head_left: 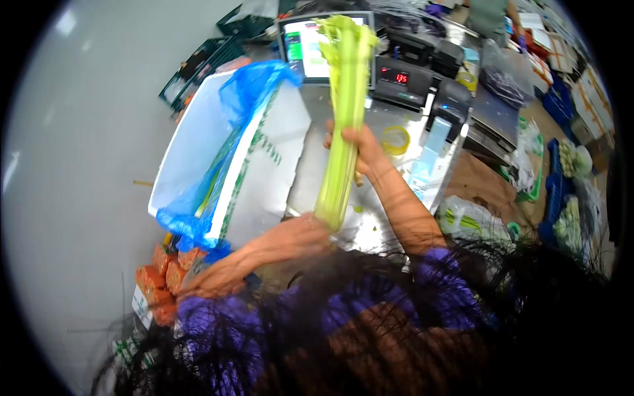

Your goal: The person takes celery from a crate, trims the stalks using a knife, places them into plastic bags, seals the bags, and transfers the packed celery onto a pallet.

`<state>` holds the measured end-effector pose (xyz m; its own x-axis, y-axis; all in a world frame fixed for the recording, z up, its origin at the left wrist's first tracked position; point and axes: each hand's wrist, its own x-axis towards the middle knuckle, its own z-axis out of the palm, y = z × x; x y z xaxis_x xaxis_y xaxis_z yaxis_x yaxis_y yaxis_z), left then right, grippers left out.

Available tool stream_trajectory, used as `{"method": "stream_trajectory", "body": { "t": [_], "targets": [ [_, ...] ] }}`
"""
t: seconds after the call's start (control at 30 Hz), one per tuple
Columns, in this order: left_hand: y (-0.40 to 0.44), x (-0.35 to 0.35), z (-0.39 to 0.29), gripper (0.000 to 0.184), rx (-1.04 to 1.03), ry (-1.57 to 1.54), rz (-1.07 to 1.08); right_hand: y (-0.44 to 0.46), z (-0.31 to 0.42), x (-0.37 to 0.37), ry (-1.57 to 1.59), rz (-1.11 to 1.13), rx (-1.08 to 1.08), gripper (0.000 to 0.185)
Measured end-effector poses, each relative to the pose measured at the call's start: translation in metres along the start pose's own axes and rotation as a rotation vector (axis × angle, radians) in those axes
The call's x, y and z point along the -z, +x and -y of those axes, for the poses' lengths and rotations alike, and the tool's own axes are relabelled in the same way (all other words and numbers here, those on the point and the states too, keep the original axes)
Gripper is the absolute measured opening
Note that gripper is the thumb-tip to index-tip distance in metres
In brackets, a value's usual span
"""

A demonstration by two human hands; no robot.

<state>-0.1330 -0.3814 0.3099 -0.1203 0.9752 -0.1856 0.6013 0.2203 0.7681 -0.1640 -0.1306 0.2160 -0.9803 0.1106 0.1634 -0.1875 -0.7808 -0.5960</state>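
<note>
A long green celery bunch (345,125) stands nearly upright over the metal table (307,155), its leafy top in front of a monitor (305,49). My right hand (362,146) is wrapped round the middle of its stalks. At the lower end, my left hand (300,236) is closed around the base, slightly blurred. To the left is a white foam box (264,178) lined with a blue plastic bag (254,86), with green stalks inside.
A scale display (401,79) and a label printer (452,102) stand behind at the right. A yellow tape roll (395,140) lies on the table. Orange bundles (158,280) sit at lower left. Bagged vegetables (472,221) are at right. Another person (487,16) stands at top right.
</note>
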Motion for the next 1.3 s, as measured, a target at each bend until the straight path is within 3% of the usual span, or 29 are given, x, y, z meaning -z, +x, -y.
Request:
{"method": "stream_trajectory", "body": {
  "t": [0.07,0.13,0.23,0.33,0.4,0.5,0.53,0.63,0.77,0.83,0.87,0.97,1.03,1.07,1.13,1.17,1.2,1.3],
  "targets": [
    [0.025,-0.03,0.015,0.071,0.11,0.017,-0.24,-0.057,0.004,0.031,-0.403,0.008,0.161,0.045],
    [0.061,-0.037,0.038,0.074,-0.094,0.218,-0.638,-0.096,0.001,0.058,-0.711,-0.002,0.182,0.051],
    [0.13,-0.048,0.022,0.077,-0.215,-0.594,-0.6,-0.149,-0.009,0.064,-0.797,0.017,0.086,0.06],
    [0.156,-0.05,0.009,0.085,-0.269,-1.015,-0.061,-0.189,-0.026,0.067,-0.723,-0.014,-0.063,0.065],
    [0.16,-0.066,0.007,0.085,-0.29,-1.013,0.043,-0.212,-0.024,0.062,-0.732,-0.059,-0.196,0.069],
    [0.156,-0.083,0.002,0.085,-0.291,-1.012,0.153,-0.226,-0.027,0.061,-0.99,-0.077,-0.196,0.068],
    [0.159,-0.085,0.004,0.086,-0.289,-1.017,0.156,-0.226,-0.026,0.064,-0.98,-0.082,-0.146,0.066],
    [0.155,-0.085,0.003,0.089,-0.337,-0.986,0.21,-0.23,-0.02,0.058,-1.012,-0.082,-0.327,0.063],
    [0.148,-0.069,-0.004,0.089,-0.397,-0.961,0.331,-0.222,-0.018,0.032,-0.888,0.01,-0.275,0.063],
    [0.139,-0.065,0.008,0.081,-0.378,-0.945,0.321,-0.213,-0.027,0.026,-0.997,0.088,-0.256,0.065],
    [0.137,-0.065,0.022,0.075,-0.354,-0.92,0.272,-0.21,-0.037,0.03,-1.254,0.165,-0.233,0.067],
    [0.111,-0.066,0.043,0.054,-0.295,-0.81,0.075,-0.194,-0.033,0.029,-1.158,0.22,-0.652,0.078],
    [0.09,-0.066,0.056,0.051,-0.275,-0.868,0.021,-0.194,-0.032,0.048,-0.6,0.176,-0.412,0.078],
    [0.078,-0.059,0.052,0.05,-0.26,-0.979,0.025,-0.189,-0.044,0.082,-0.512,0.108,-0.362,0.071],
    [0.068,-0.053,0.05,0.053,-0.192,-1.045,0.007,-0.181,-0.062,0.145,-0.739,-0.3,-0.47,0.059],
    [0.064,-0.051,0.053,0.057,-0.139,-0.998,-0.011,-0.178,-0.073,0.159,-1.181,-0.547,-0.451,0.049],
    [0.059,-0.05,0.057,0.061,-0.086,-0.949,-0.032,-0.175,-0.085,0.178,-1.463,-0.636,-0.478,0.041],
    [0.064,-0.057,0.066,0.06,0.061,-0.821,-0.031,-0.153,-0.115,0.178,-1.585,-0.533,-0.33,0.036]
  ]
}}
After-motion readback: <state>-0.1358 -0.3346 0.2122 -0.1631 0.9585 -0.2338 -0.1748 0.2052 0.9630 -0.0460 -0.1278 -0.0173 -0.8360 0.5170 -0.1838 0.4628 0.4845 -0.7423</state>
